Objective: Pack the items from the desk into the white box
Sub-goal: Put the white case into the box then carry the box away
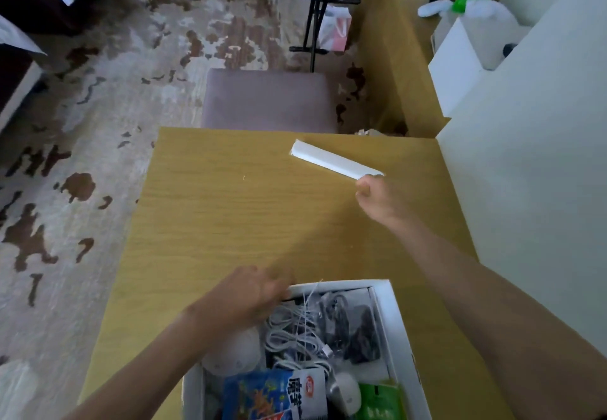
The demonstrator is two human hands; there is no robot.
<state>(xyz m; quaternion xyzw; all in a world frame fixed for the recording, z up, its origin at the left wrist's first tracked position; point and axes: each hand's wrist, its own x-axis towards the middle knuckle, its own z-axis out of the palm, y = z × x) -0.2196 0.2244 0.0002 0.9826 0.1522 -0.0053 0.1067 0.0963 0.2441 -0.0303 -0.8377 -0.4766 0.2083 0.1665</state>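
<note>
Yellow wood-grain bench (230, 216), viewed from the head camera.

Open white cardboard box (394, 314) sits at the near edge of the bench, right of centre. Contents:
- tangle of white cables (289, 331), centre
- black cords and a black block (358, 331), far-right part
- white domed object (230, 354) against the left wall
- blue printed snack packet (259, 396), near side
- white computer mouse (345, 393) just right of the packet
- green packet (381, 403) in the near-right corner

One item outside the box: a long slim white carton (331, 160), lying at an angle near the far right corner of the bench, well apart from the box.

Right hand (381, 199) is at the carton's near end, fingers (363, 186) curled round that end.

Left hand (243, 294) is over the box's far left corner. Its fingers (279, 288) bend down at the rim but are blurred; cannot tell whether they grip the rim, the cables or nothing.

Mauve padded stool (269, 97) stands beyond the far edge of the bench.
</note>
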